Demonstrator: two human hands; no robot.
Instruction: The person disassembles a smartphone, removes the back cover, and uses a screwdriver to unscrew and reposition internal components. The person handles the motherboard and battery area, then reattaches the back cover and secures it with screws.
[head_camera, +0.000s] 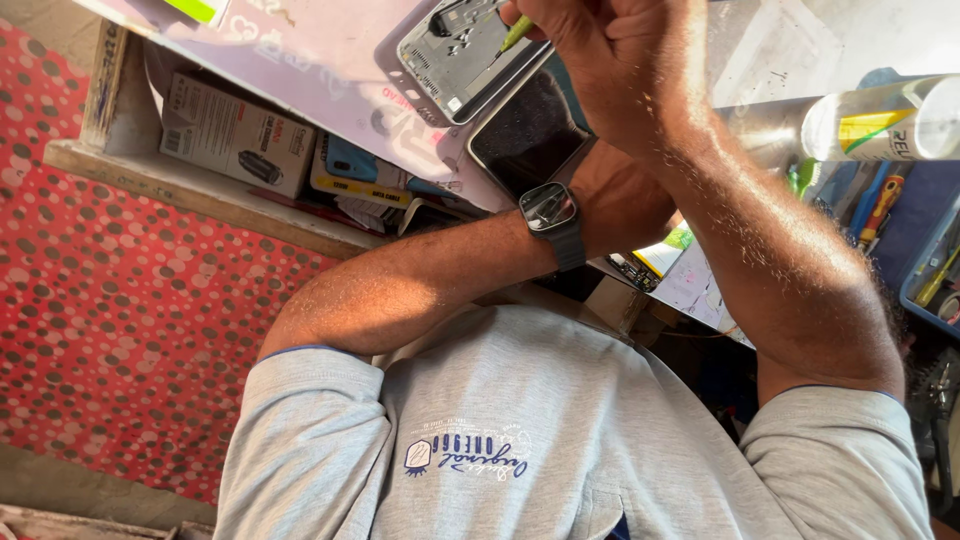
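Note:
My right hand (610, 60) is closed around a thin tool with a yellow-green tip (516, 34). The tip points into an opened phone (455, 65) lying back-up with its insides showing, on a pale pink mat (330, 70) on the table. Beside it, closer to me, lies a second phone with a dark screen (525, 135). My left arm wears a dark square watch (550, 210). My left hand (620, 200) rests by the dark phone, and my right forearm hides most of it, fingers included.
A wooden shelf (190, 185) below the tabletop holds several boxes (235, 135). A white cylinder with a yellow label (880, 120) lies at the right. Below it are screwdrivers (880, 205) and a blue tray of tools (935, 275). A red dotted covering (120, 320) is on the left.

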